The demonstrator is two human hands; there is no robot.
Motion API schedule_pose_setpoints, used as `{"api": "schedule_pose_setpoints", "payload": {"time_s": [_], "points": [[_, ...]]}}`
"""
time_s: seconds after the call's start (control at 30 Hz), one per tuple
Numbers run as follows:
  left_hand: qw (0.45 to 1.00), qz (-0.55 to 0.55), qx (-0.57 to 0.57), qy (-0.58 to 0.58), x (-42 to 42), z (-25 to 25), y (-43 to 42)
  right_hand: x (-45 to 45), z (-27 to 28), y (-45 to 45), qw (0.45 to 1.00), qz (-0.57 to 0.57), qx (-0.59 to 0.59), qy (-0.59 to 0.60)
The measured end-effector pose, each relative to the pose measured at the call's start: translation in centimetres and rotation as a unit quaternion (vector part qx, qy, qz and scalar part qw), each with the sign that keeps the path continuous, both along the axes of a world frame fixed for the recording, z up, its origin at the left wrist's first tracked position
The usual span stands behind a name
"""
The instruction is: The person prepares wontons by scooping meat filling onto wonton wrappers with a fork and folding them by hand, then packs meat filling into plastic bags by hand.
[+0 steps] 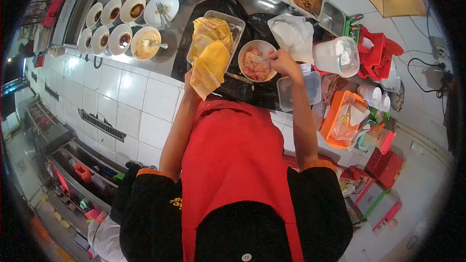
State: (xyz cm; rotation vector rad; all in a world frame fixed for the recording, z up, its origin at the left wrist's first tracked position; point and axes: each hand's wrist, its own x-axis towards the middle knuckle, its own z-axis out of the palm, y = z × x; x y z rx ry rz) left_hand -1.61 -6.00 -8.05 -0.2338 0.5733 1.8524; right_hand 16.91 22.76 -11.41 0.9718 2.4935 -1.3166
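My left hand is closed under a yellow dough wrapper, its fingers mostly hidden by the sheet. Just beyond it, more yellow wrappers lie in a clear tray. My right hand grips a fork whose tines are in pink minced meat. That meat sits in a white bowl, right of the tray. Between the bowl and the wrapper, a flat stick-like utensil rests on the black plastic sheet.
Several white bowls with dark sauce stand at the left, beside a plate with forks. A white plastic sheet, a clear container, a white tub and an orange basket are at the right. Metal food pans line the back.
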Motion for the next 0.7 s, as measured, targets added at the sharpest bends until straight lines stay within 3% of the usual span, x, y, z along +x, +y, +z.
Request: {"api": "schedule_pose_setpoints", "payload": {"time_s": [0.07,0.13,0.37,0.47,0.53,0.57,0.63,0.7], "points": [[1.000,-0.004,0.005,0.022,-0.1,-0.3,-0.3,-1.3,-0.9,-0.4,0.999,0.024,0.027,-0.014],[0.999,-0.004,0.010,0.045,-0.2,-0.5,-0.7,-3.1,-0.1,-1.1,0.989,-0.023,0.095,-0.107],[0.999,0.033,-0.004,-0.012,-0.1,-0.8,-1.4,-4.1,0.8,-3.3,0.978,-0.064,0.178,-0.088],[0.999,0.027,0.005,-0.021,0.0,-1.2,-1.7,-1.5,-0.3,-0.4,0.993,0.021,0.093,-0.064],[0.999,0.028,-0.002,-0.019,0.0,-2.1,-1.6,0.4,-1.4,0.7,0.990,0.012,-0.061,0.124],[1.000,0.017,-0.010,0.002,0.1,-2.6,-1.6,1.1,-0.8,1.1,0.990,0.013,-0.062,0.124],[1.000,0.006,-0.017,0.025,0.2,-2.8,-1.0,1.6,5.4,0.9,0.986,-0.008,-0.166,0.032],[0.997,-0.037,-0.063,0.033,0.7,-1.6,0.4,2.0,8.5,0.1,0.985,-0.008,-0.163,0.057]]}}
